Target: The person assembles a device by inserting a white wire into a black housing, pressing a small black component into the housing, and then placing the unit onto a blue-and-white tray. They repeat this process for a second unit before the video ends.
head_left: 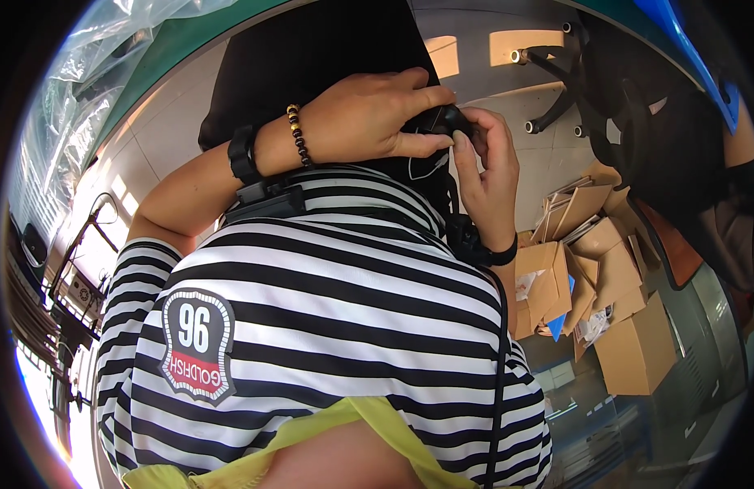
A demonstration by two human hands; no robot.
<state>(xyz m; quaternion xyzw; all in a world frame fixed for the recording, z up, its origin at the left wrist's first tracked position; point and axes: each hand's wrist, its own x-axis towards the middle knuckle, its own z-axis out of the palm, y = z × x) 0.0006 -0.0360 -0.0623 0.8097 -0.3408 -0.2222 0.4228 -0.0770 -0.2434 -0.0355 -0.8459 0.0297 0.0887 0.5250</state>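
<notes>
Over my lap, both hands meet on a small dark rounded object (444, 121) with a shiny surface. My left hand (375, 110) reaches across from the left and grips it between thumb and fingers. From the other side, my right hand (487, 173) pinches it with thumb and forefinger. Fingers cover much of the object, so its kind cannot be made out. A thin white line (430, 169) curves just below it. A black band (243, 155) and a beaded bracelet (296, 134) circle my left wrist.
Cardboard boxes (637, 350) are piled on the right. Beyond them stands a wheeled chair base (556, 98) on the tiled floor. Another person's arm (742, 134) shows at the right edge. Clear plastic sheeting (75, 90) hangs at the upper left. A black cable (500, 367) runs down my shirt.
</notes>
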